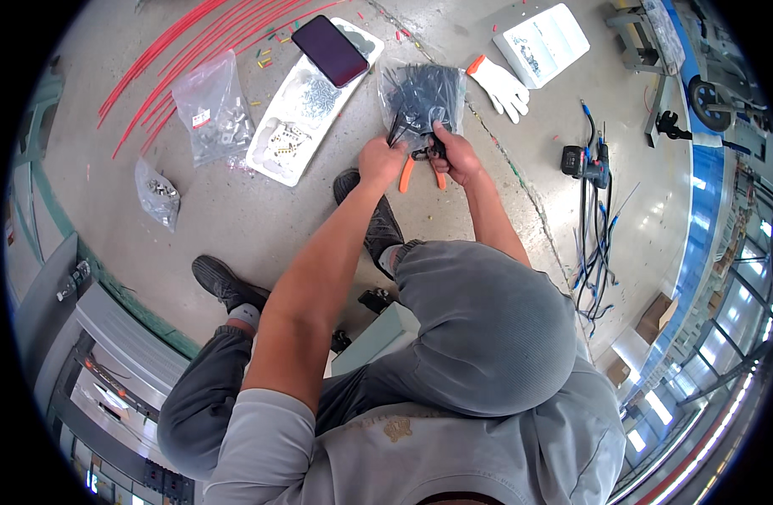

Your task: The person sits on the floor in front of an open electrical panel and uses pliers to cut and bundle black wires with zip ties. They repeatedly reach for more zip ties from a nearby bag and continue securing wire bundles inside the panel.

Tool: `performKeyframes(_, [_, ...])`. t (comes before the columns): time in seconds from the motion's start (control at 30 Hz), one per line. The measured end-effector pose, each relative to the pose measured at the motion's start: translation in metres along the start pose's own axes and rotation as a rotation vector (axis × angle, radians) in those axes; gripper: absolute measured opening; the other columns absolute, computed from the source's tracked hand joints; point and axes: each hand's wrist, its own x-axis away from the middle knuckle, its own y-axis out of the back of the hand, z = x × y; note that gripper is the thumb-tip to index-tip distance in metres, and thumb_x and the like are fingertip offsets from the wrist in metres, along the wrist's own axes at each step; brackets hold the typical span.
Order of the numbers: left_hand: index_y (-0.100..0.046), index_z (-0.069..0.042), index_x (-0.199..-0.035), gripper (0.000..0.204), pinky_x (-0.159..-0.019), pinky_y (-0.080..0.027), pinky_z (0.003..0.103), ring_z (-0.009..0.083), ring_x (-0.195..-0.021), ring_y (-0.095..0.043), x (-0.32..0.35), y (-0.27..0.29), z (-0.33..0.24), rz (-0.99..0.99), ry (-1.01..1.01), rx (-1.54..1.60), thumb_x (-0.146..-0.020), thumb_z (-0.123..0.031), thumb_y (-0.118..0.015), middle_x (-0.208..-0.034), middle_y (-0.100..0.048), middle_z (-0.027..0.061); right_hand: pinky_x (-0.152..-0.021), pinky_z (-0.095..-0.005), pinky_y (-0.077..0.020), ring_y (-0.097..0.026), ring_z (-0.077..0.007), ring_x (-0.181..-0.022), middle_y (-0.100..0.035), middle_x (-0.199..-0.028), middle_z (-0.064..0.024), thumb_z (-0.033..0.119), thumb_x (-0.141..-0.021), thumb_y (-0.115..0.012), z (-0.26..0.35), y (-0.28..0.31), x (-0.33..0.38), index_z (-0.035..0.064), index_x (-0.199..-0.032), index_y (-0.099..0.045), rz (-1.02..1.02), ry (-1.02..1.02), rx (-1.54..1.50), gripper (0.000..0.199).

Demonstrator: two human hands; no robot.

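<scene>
A clear plastic bag [429,88] packed with slim black pieces lies on the floor in front of me. My left hand [381,162] is closed at its near left corner, pinching thin black strips [393,130]; their exact kind is too small to tell. At the near right side, my right hand [457,158] is closed on the bag's gathered edge, thumb on top. Something black shows under its fingers, partly hidden. Between my hands, a pair of pliers [407,174] points its orange handles toward me; its head is mostly covered.
Left of the bag, a white tray [273,160] holds small metal parts, with a phone [330,50] across its far end. Bags of metal fittings [214,118] and red wires [163,50] lie further left. To the right are a white glove [500,88], a white box [555,50] and a power tool [584,164] among black cables.
</scene>
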Motion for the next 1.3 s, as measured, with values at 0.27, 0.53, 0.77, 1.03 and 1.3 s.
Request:
performKeyframes(0.27, [-0.070, -0.002, -0.085, 0.034, -0.052, -0.043, 0.037, 0.0190, -0.055, -0.055, -0.007, -0.005, -0.016, 0.068, 0.071, 0.357, -0.089, -0.036, -0.074, -0.064, -0.060, 0.0071, -0.040, -0.0250, -0.0215, -0.031, -0.0076, -0.044, -0.044, -0.064, 0.0004, 0.042, -0.106, -0.052, -0.030, -0.022, 0.021, 0.0089, -0.084, -0.051, 0.066, 0.173, -0.121, 0.040])
performKeyframes(0.53, [-0.060, -0.007, -0.079, 0.036, -0.041, -0.020, 0.030, 0.0067, -0.045, -0.031, -0.006, 0.005, -0.031, 0.337, 0.339, 0.823, -0.093, -0.037, -0.074, -0.058, -0.039, -0.0061, -0.041, -0.0257, -0.0243, -0.034, -0.0091, -0.045, -0.047, -0.069, -0.0010, 0.043, -0.107, -0.049, -0.036, -0.022, 0.028, 0.0087, -0.088, -0.052, 0.018, 0.159, -0.171, 0.039])
performKeyframes(0.77, [-0.062, -0.004, -0.081, 0.028, -0.040, -0.020, 0.029, 0.0068, -0.045, -0.033, -0.004, 0.002, -0.034, 0.215, 0.424, 0.831, -0.087, -0.024, -0.080, -0.060, -0.044, -0.0042, -0.052, -0.0288, -0.0404, -0.053, -0.0148, -0.060, -0.060, -0.080, -0.0046, 0.045, -0.108, -0.045, -0.045, -0.015, 0.007, 0.0071, -0.102, -0.061, 0.051, 0.185, -0.020, 0.041])
performKeyframes(1.03, [-0.073, 0.002, -0.091, 0.028, -0.060, -0.051, 0.039, 0.0239, -0.064, -0.067, -0.006, -0.003, -0.018, 0.035, 0.184, 0.389, -0.083, -0.024, -0.078, -0.075, -0.070, 0.0127, -0.063, -0.0353, -0.0547, -0.066, -0.0180, -0.074, -0.068, -0.089, -0.0060, 0.062, -0.098, -0.054, -0.016, -0.019, -0.010, 0.0042, -0.106, -0.068, -0.082, 0.034, -0.007, 0.060])
performKeyframes(1.3, [-0.075, -0.003, -0.093, 0.033, -0.062, -0.050, 0.040, 0.0253, -0.065, -0.066, -0.005, 0.001, -0.021, -0.020, 0.080, 0.300, -0.083, -0.034, -0.077, -0.074, -0.070, 0.0121, -0.049, -0.0294, -0.0441, -0.057, -0.0132, -0.057, -0.063, -0.072, -0.0036, 0.030, -0.098, -0.067, -0.028, -0.020, -0.046, 0.0019, -0.088, -0.067, -0.234, 0.257, 0.229, 0.030])
